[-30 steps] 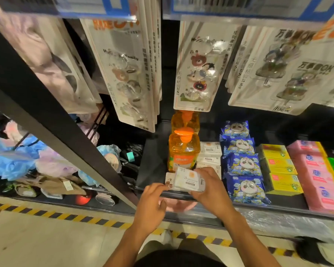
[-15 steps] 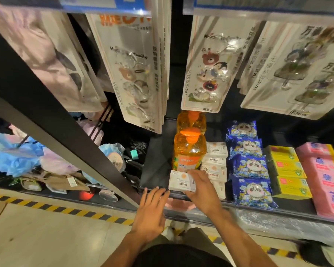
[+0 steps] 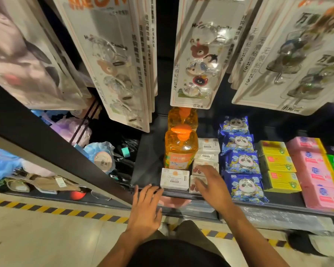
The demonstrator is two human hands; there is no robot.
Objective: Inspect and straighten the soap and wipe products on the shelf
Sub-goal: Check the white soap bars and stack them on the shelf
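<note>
left hand (image 3: 145,211): seen low in the centre of the frame, palm down, fingers straight and spread wide, nothing held. The fingertips are laid at the front lip of the shelf (image 3: 148,151), just left of the white soap box (image 3: 175,179). Contact with the box cannot be told.
right hand (image 3: 210,186): placed just right of centre, fingers spread and loosely bent over the frontmost of the white packs (image 3: 208,149). Nothing is seen to be pinched or gripped.
white soap box: laid flat at the shelf's front edge in the centre of the frame, long side along the edge. It is directly in front of the orange pump bottle (image 3: 180,151) and just beside the white packs.
orange pump bottle: stood upright behind the box. A second orange bottle (image 3: 182,117) is stood behind it, its top partly hidden by a hanging card.
white packs: ranged in a column right of the bottle, the front ones partly covered by the right hand.
panda wipe packs (image 3: 239,160): blue, four set in a column right of the white packs.
yellow boxes (image 3: 276,162): stacked in a column further right, with pink packs (image 3: 312,170) beside them near the right edge.
hook cards (image 3: 197,54): hung across the upper frame above the shelf.
</note>
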